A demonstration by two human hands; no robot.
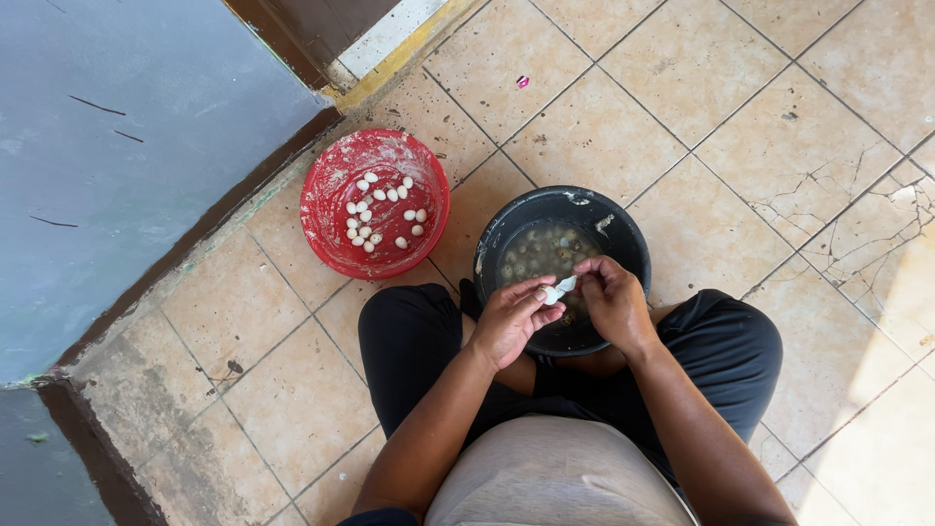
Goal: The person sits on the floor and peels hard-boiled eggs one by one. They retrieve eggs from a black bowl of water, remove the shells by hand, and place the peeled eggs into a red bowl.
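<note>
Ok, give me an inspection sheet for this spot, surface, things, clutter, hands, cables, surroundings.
Surface: tiled floor, cracked at the right.
Job's things: small white egg held over black bucket of eggs in cloudy water; red bowl holds peeled white eggs.
Clutter: pink scrap on a tile.
Hands: left hand and right hand both pinch the egg.
Cables: nothing seen.
Surroundings: grey wall, yellow door sill.

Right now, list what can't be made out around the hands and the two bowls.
- Egg: small and mostly covered by the fingertips of the left hand and right hand, head view; how much shell remains is unclear.
- Black bowl: its near rim is hidden behind both hands; the contents are murky and too small to count.
- Red bowl: the specks on its wall are too small to identify.
</note>
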